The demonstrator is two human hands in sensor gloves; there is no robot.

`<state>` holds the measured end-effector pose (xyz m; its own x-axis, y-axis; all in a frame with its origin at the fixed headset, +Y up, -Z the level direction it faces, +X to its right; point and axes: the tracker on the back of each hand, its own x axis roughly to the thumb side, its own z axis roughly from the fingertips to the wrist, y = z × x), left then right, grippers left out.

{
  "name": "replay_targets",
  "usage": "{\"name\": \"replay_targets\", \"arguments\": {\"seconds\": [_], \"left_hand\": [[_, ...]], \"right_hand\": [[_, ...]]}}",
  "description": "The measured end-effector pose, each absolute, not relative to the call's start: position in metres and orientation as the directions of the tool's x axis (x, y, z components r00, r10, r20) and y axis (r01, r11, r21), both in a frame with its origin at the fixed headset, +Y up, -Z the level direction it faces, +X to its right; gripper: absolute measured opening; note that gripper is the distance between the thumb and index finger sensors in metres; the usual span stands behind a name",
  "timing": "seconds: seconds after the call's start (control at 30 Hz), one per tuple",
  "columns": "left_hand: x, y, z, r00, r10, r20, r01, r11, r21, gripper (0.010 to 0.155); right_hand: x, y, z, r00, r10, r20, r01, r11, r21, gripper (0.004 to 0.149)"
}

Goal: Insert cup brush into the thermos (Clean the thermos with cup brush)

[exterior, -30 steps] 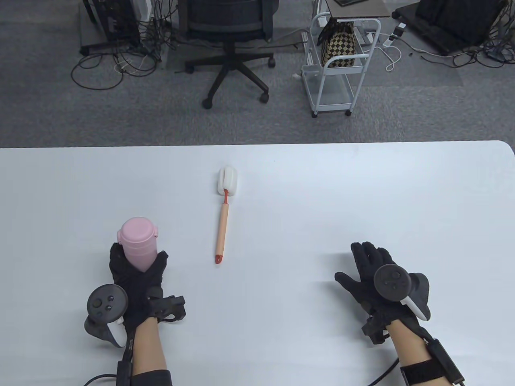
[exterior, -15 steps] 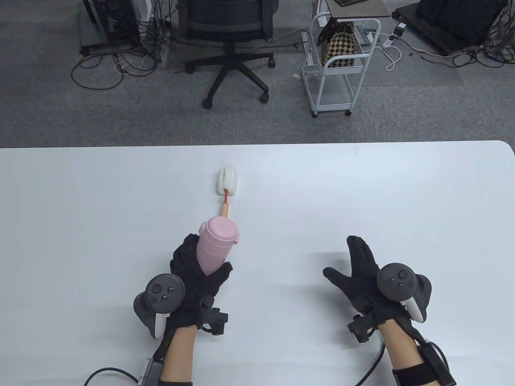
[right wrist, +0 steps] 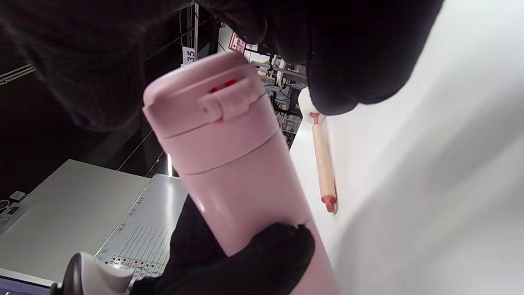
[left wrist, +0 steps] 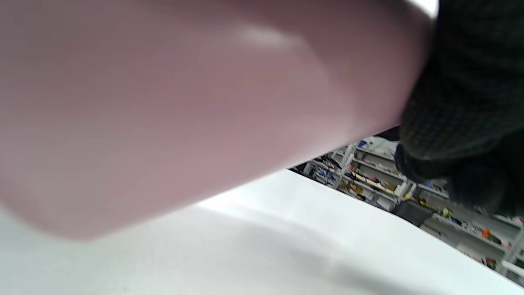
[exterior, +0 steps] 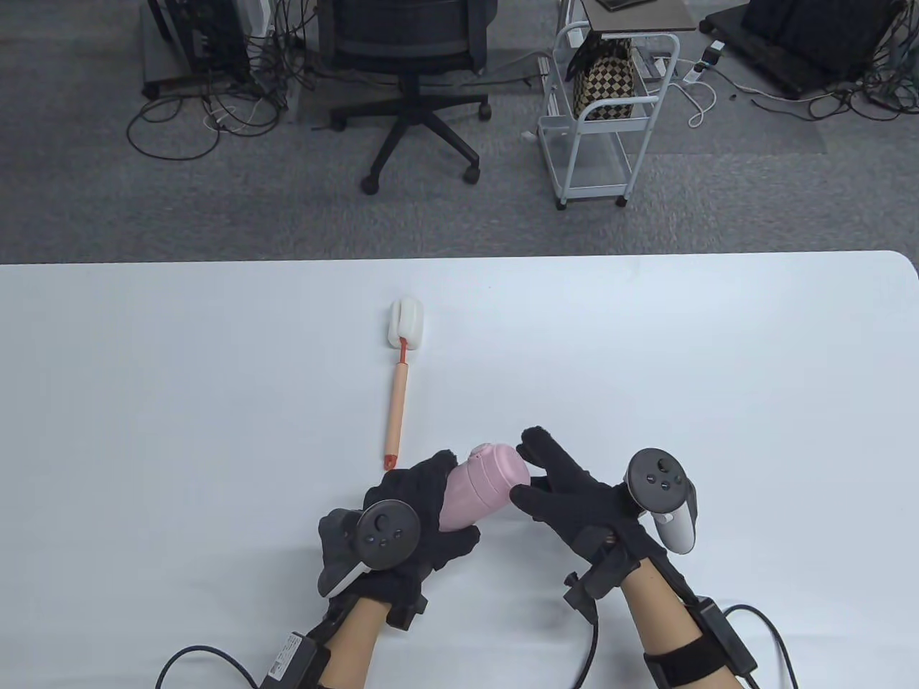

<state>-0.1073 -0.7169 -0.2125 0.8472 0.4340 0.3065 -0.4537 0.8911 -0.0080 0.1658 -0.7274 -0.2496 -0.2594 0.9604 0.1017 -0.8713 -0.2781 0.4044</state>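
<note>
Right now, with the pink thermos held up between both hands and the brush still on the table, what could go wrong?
1. The thermos is tilted in the air, gripped low by the left hand; opening its closed lid could twist it loose.
2. The right hand is spread at the lid, so its fingers may miss the latch.
3. The cup brush lies close beyond the hands and could get knocked away.

Pink lidded thermos (exterior: 482, 488), red mark on lid; cup brush (exterior: 400, 384): white sponge head, tan handle, red tip; black-gloved left hand (exterior: 413, 527) and right hand (exterior: 574, 495); white tabletop (exterior: 682, 373); upper right, checkered black-and-cream bag (exterior: 604, 82).
</note>
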Motion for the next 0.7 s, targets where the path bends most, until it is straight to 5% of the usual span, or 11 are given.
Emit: {"name": "replay_targets", "arguments": {"seconds": [0.37,0.7], "left_hand": [[-0.088,-0.718,-0.208,0.831,0.369,0.416,-0.369,0.926,-0.082,0.103],[-0.091,-0.712,-0.207,0.838,0.317,0.445,-0.345,0.938,-0.018,0.107]], "right_hand": [[0.177,-0.73,-0.24,-0.282,0.949,0.139,-0.847,-0.314,0.428,0.083],[0.174,-0.722,-0.24,-0.24,0.935,0.261,-0.79,-0.345,0.507,0.077]]}}
